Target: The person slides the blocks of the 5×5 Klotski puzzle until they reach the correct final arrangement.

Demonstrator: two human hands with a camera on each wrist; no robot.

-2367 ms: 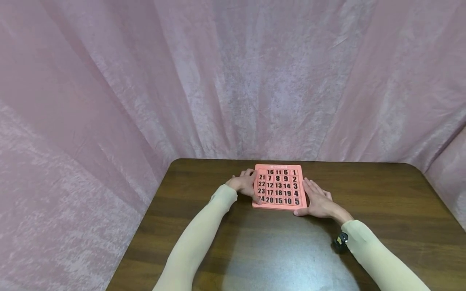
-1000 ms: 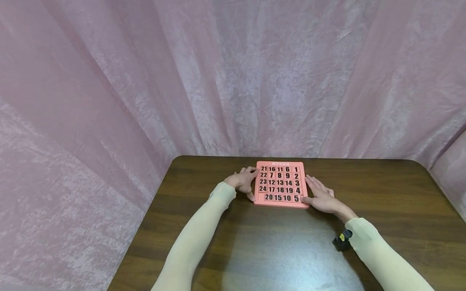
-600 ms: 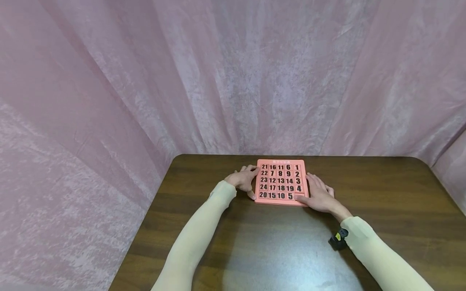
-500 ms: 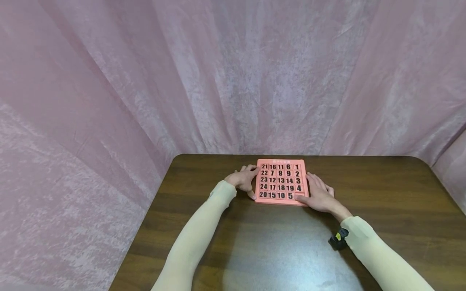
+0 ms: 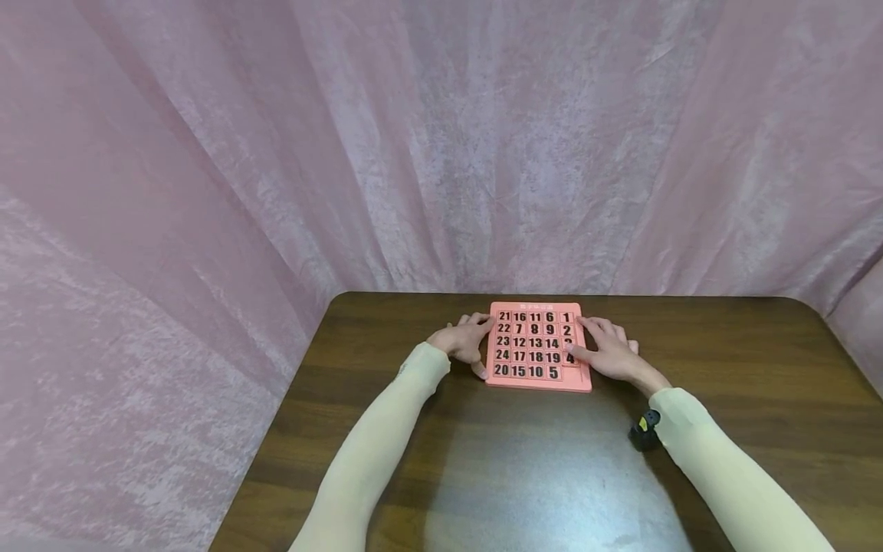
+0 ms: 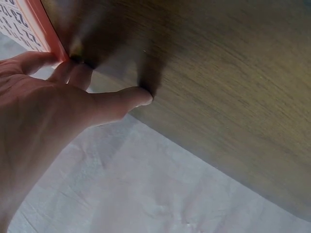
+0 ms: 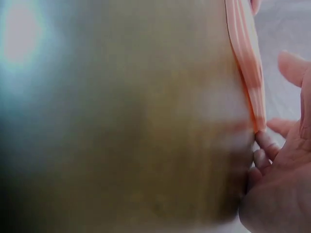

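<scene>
A pink number sliding puzzle (image 5: 536,383) lies flat near the table's far edge, with rows of numbered tiles. Its vacant slot is at the bottom right, beside the 5 tile (image 5: 553,372). My left hand (image 5: 465,341) rests along the puzzle's left side, with the thumb by the lower left corner. In the left wrist view, that hand's fingertips touch the pink rim (image 6: 51,36). My right hand (image 5: 614,353) lies at the right side. Its thumb reaches over the right column, partly covering the 3 tile, just above the 4 tile (image 5: 569,359).
The puzzle stands on a dark brown wooden table (image 5: 724,368) with rounded far corners. A pink velvet curtain (image 5: 524,153) hangs right behind it. A small black device (image 5: 645,431) sits at the right wrist. Light glares off the tabletop in front.
The left column slid up, then the bottom row slid left, moving the vacant slot to the bottom right. My right thumb has since moved up from that slot. My left thumb withdrew to the rim.
</scene>
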